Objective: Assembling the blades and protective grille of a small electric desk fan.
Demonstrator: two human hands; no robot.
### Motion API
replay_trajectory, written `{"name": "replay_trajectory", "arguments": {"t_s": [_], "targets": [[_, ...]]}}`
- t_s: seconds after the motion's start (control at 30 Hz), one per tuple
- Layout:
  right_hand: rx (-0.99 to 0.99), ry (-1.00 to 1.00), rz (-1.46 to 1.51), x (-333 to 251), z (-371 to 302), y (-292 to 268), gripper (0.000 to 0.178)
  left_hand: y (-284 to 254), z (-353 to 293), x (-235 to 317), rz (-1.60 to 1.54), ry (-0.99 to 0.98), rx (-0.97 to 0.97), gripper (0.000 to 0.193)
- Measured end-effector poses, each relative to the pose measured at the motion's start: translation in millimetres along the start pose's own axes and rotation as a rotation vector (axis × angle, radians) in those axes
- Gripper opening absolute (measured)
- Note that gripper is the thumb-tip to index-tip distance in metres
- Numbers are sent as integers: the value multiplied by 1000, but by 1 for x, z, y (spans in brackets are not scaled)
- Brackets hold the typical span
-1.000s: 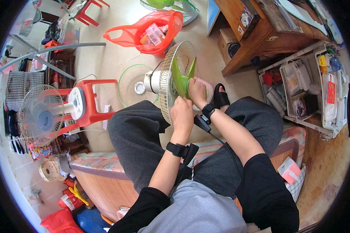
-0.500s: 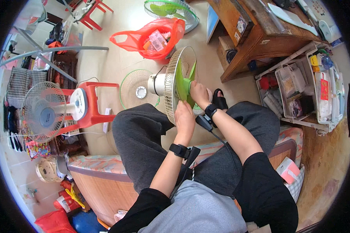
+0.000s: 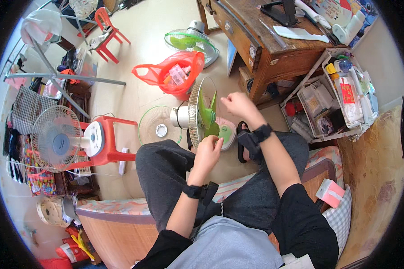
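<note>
Bright, soft light; bent, black-rimmed edges

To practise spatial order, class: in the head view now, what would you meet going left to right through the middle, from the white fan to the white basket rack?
Blue-centred white fan → long white strip → green-rimmed grille → green fan blades → right hand → white basket rack.

The pale tiled floor (image 3: 107,98) is evenly and brightly lit. At the right, a worn wooden desk (image 3: 274,60) is seen near a white basket trolley (image 3: 355,127) and a white wall (image 3: 386,78). At the left, a red plastic stool (image 3: 108,139), a red chair (image 3: 104,20) and a grey metal frame (image 3: 96,81) are placed.
</note>
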State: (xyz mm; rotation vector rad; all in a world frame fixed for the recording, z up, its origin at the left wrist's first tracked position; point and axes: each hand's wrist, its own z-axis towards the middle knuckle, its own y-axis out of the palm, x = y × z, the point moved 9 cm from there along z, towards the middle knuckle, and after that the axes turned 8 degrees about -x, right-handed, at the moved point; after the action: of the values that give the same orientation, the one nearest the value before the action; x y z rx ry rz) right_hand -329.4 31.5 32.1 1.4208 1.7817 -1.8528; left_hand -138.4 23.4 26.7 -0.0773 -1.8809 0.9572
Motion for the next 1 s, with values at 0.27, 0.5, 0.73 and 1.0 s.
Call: {"name": "replay_trajectory", "arguments": {"t_s": [0.27,0.5,0.73,1.0], "targets": [[1128,-310,252,-48,-131,-201,12,-64,-15,46,-51,360,202,9],[1252,-255,74,-6,-143,-234,11,-72,-5,25,66,317,360,31],[1194,-224,-430,11,-133,-305,38,-62,-3,9,19,273,345,45],[608,-128,-629,33,-72,-330,44,-71,-12,-3,-82,253,429,44]]}}
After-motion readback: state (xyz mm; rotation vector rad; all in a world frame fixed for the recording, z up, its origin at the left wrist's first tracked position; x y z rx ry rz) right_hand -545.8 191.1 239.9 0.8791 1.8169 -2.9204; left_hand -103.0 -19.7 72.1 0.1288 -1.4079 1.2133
